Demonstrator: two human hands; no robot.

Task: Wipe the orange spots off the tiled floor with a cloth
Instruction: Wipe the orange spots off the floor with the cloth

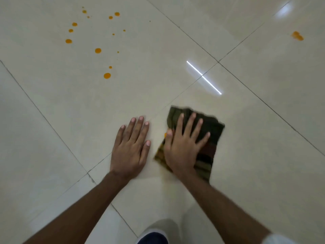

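My right hand (182, 145) lies flat with fingers spread on a folded dark green and brown striped cloth (209, 138), pressing it onto the cream tiled floor (246, 120). A small orange smear (165, 134) shows at the cloth's left edge by my thumb. My left hand (131, 148) rests palm down on the bare tile just left of the cloth, holding nothing. Several orange spots (98, 50) are scattered on the tile at the upper left, the nearest spot (107, 75) well ahead of my left hand. Another orange blotch (297, 36) sits far off at the upper right.
Dark grout lines (218, 62) cross the floor diagonally. A bright strip of reflected light (204, 77) lies ahead of the cloth. My knee (154, 233) shows at the bottom edge between my forearms.
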